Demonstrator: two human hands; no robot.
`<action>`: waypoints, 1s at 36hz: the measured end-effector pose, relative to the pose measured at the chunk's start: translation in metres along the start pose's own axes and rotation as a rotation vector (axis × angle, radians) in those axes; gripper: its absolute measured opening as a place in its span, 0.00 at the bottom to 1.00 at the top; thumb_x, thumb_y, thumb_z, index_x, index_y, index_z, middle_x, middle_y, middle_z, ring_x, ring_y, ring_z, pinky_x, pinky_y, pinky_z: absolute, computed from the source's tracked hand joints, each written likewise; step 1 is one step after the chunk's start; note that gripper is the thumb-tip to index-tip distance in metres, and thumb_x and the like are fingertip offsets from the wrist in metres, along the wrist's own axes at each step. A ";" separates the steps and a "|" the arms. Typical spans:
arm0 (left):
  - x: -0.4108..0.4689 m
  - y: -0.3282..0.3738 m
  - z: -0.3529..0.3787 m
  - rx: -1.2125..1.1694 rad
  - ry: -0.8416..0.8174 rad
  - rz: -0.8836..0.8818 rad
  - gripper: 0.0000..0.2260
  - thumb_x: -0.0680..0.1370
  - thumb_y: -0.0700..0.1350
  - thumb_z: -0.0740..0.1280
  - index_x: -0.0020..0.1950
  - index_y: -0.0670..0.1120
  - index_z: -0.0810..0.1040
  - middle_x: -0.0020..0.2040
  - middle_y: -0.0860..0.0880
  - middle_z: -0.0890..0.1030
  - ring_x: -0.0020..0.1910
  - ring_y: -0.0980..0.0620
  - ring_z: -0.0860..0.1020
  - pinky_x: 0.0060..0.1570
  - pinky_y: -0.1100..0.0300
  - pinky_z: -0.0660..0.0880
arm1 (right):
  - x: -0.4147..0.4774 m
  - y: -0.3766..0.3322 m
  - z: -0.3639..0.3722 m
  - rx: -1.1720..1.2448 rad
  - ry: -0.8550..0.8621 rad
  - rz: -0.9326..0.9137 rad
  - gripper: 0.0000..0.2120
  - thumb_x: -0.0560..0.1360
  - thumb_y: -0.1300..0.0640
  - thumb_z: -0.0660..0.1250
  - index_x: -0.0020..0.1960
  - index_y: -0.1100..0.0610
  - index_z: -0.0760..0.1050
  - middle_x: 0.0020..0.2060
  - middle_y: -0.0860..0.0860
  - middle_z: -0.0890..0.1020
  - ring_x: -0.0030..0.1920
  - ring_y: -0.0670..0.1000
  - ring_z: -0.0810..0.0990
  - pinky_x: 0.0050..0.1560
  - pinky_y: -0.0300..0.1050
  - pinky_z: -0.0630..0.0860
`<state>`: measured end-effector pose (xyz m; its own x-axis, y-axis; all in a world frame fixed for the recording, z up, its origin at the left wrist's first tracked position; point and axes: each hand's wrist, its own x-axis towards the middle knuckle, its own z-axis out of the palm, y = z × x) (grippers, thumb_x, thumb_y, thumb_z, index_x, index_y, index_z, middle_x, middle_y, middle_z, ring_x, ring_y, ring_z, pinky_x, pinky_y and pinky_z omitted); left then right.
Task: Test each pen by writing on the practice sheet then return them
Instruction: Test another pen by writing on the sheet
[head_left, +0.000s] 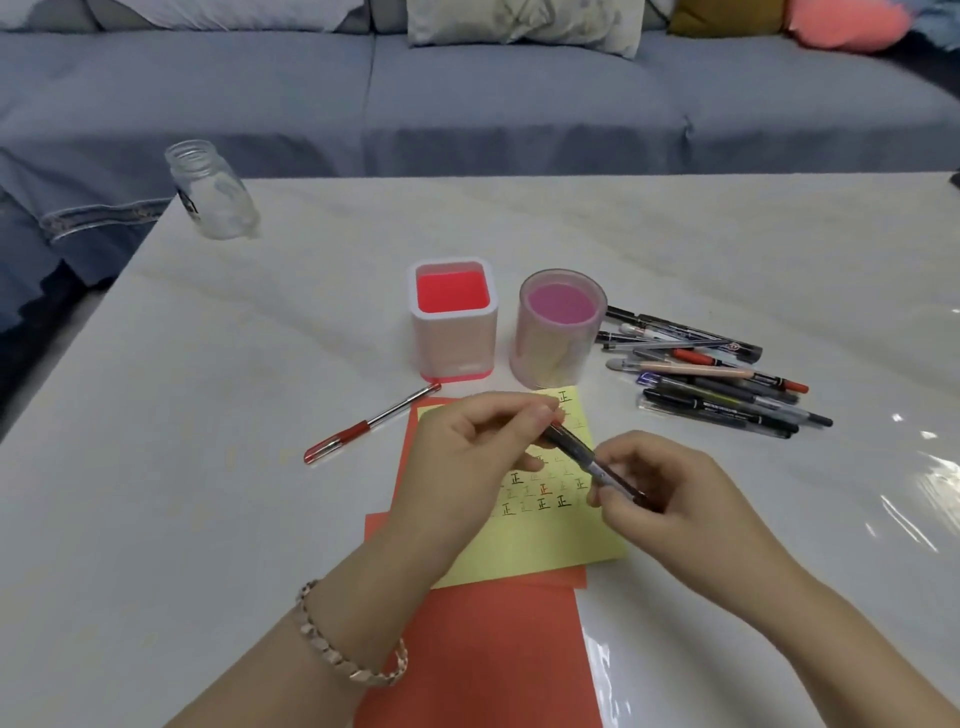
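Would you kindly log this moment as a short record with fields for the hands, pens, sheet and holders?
left hand: pinches the upper end of the dark pen
right hand: pinches the pen's lower end
dark pen: tilted, above the yellow sheet
yellow sheet: on red paper, bears rows of written characters
red pen: lies on the table, left of the sheet
pen pile: right of the round holder
square holder: left of the round holder; no pens visible in either
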<state>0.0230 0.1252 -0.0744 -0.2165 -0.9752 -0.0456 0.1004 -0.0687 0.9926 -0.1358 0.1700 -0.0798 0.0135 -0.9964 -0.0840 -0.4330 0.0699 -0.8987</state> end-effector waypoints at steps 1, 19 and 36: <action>-0.001 -0.001 -0.002 -0.004 0.001 0.011 0.08 0.75 0.35 0.66 0.42 0.46 0.82 0.38 0.53 0.84 0.37 0.59 0.80 0.36 0.67 0.76 | 0.001 -0.004 0.002 0.079 -0.020 0.022 0.07 0.71 0.63 0.67 0.41 0.52 0.78 0.31 0.57 0.79 0.29 0.49 0.72 0.31 0.33 0.67; -0.021 -0.068 -0.070 0.946 -0.079 0.115 0.19 0.78 0.56 0.57 0.67 0.52 0.72 0.62 0.64 0.67 0.65 0.64 0.67 0.64 0.68 0.60 | 0.013 -0.027 0.027 1.007 -0.213 0.370 0.19 0.68 0.43 0.60 0.27 0.55 0.70 0.20 0.46 0.59 0.20 0.43 0.54 0.19 0.33 0.49; -0.026 -0.109 -0.108 1.239 -0.282 0.283 0.28 0.72 0.62 0.59 0.69 0.51 0.70 0.71 0.54 0.67 0.72 0.55 0.59 0.69 0.55 0.51 | 0.022 -0.017 0.039 0.974 0.126 0.356 0.20 0.68 0.47 0.63 0.22 0.57 0.71 0.32 0.52 0.77 0.29 0.46 0.70 0.19 0.32 0.62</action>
<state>0.1228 0.1350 -0.1935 -0.5461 -0.8358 0.0564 -0.7489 0.5172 0.4143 -0.0932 0.1491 -0.0835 -0.0909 -0.9046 -0.4165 0.5210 0.3133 -0.7940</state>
